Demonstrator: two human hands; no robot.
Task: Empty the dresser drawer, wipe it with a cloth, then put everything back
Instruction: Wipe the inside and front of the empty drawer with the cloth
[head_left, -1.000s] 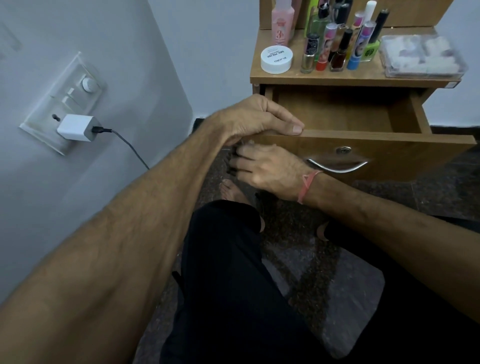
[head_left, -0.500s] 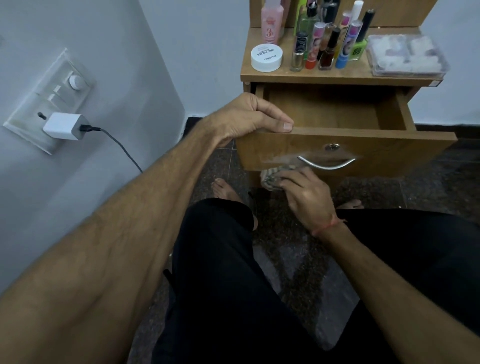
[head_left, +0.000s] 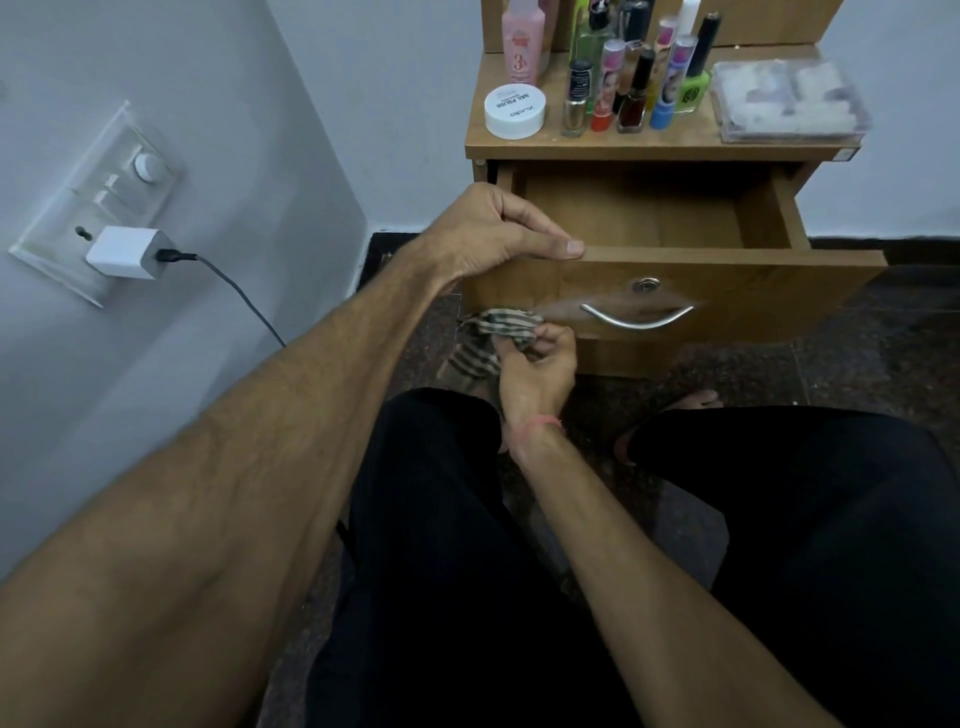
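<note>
Right now the drawer (head_left: 675, 280) stands pulled out from the dresser (head_left: 649, 150), and its wooden floor shows bare, with nothing lying in the part that can be seen. The left hand (head_left: 493, 234) grips the top edge of the drawer front at its left corner, fingers (head_left: 550, 244) curled over the edge and the thumb tucked behind. Below it, the right hand (head_left: 535, 364) holds a striped cloth (head_left: 498, 338), its fingers closed round a bunched fold of it. The upper part of the cloth touches the face of the drawer front near the lower left, just beside the left end of the metal handle (head_left: 636, 317); the rest hangs down toward the floor (head_left: 831, 353). A small round lock (head_left: 645, 285) sits above the handle, at the middle of the front.

On the tabletop of the dresser stand the things out of the drawer: a white round jar (head_left: 514, 111) marked nail polish at the left, a pink bottle (head_left: 522, 44) behind it, a close row of nail polish bottles (head_left: 631, 98) and small tubes in the middle, a green bottle (head_left: 693, 93) at the row's right end, and a clear box (head_left: 789, 104) at the right.

The person sits facing the dresser in black trousers (head_left: 467, 571), bare feet on the dark speckled floor. A thin pink band (head_left: 540, 423) circles the right wrist. On the wall at the left a white charger (head_left: 127, 252) is plugged into a switch panel (head_left: 98, 202), its dark cable (head_left: 239, 296) trailing down.
</note>
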